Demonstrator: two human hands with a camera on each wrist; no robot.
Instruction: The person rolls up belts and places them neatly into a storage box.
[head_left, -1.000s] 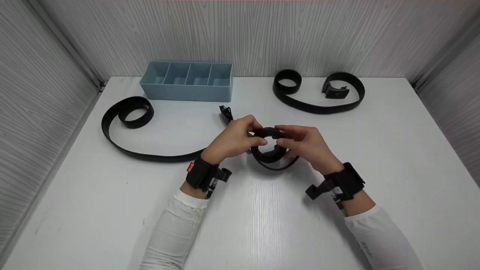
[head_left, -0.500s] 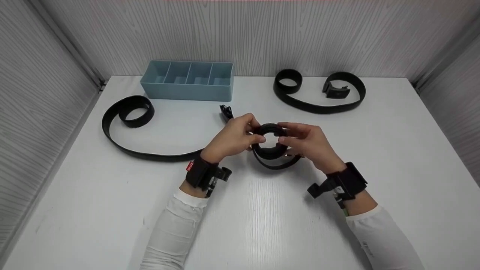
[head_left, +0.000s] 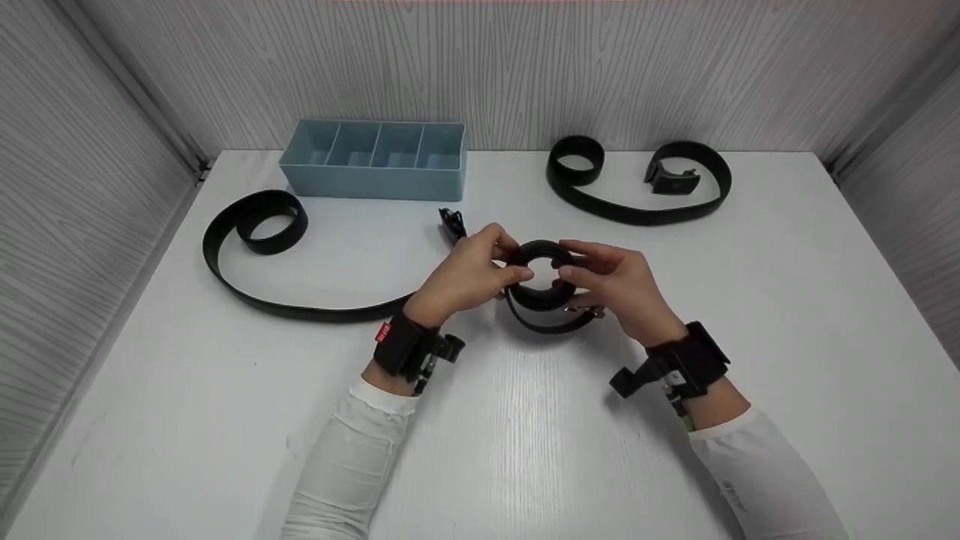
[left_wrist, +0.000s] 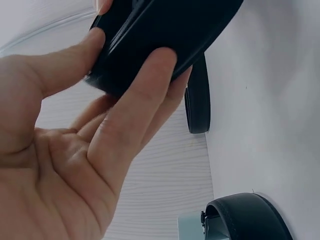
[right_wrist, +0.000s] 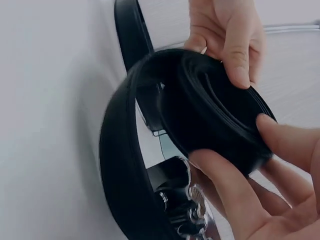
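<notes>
Hands at table centre, both on one black leather belt rolled into a tight coil (head_left: pixel 541 271), held just above the white table (head_left: pixel 525 450). Left hand (head_left: pixel 469 276) grips the coil's 9 o'clock edge, thumb on one face and fingers (left_wrist: pixel 135 115) curled over the outer band. Right hand (head_left: pixel 616 285) pinches the 3 o'clock edge, thumb and fingertips (right_wrist: pixel 235 200) clamped on the coil. Loose outer turn of the belt hangs in a loop at 6 o'clock under the coil, with a shiny metal buckle (right_wrist: pixel 192 210) close under the right palm; whether the loop touches the table, cannot tell.

Pale blue plastic organiser tray with four compartments (head_left: pixel 375 178) at 11 o'clock by the back wall. Second black belt, one end curled (head_left: pixel 259 225), lies flat at 9 to 10 o'clock, its strap running toward the left wrist and its black clasp end (head_left: pixel 451 222) near the left hand. Third black belt, curled at both ends (head_left: pixel 637 214), at 1 o'clock, well apart from the hands. Black wrist straps (head_left: pixel 694 358) and white sleeves on both arms.
</notes>
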